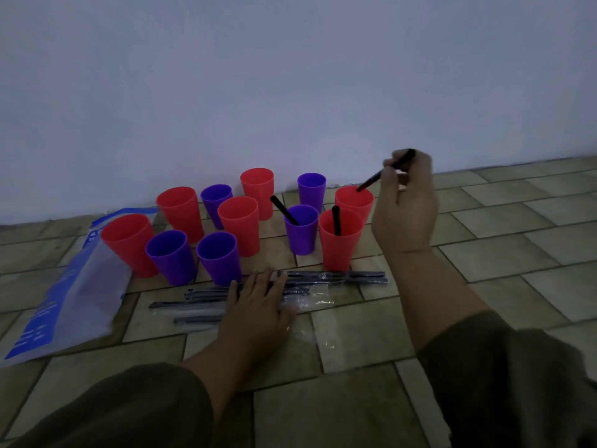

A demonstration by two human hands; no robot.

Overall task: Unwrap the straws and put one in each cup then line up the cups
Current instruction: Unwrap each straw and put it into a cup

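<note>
Several red and purple plastic cups stand on the tiled floor by the wall. A purple cup [301, 231] and a red cup [339, 244] each hold a black straw. My right hand [407, 205] pinches another black straw [386, 169], whose lower tip hangs over the rim of the far red cup [353, 202]. Wrapped straws [336, 278] lie in a loose row in front of the cups. My left hand [258, 305] rests flat on them with fingers spread.
A blue and clear plastic bag [64, 302] lies at the left beside the cups. Empty clear wrappers [310, 334] lie near my left hand. A pale wall rises right behind the cups. Bare tiles stretch to the right.
</note>
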